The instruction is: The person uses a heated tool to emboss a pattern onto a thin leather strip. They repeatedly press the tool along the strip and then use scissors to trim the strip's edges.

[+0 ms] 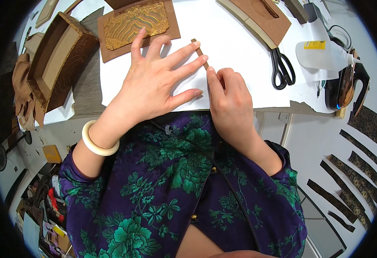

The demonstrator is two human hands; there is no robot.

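Tabletop (85, 98) bears pale-lined box (73, 58), translucent bottle (317, 57); left grip (152, 79) splayed, right grip (231, 96) pinching brown strip (200, 51).

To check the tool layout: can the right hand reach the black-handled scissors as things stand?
Probably yes: only white paper shows between the right hand and the scissors, though that hand's fingertips are at the brown strip.

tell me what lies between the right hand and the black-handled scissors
In the head view, only bare white paper shows between the right hand and the black-handled scissors.
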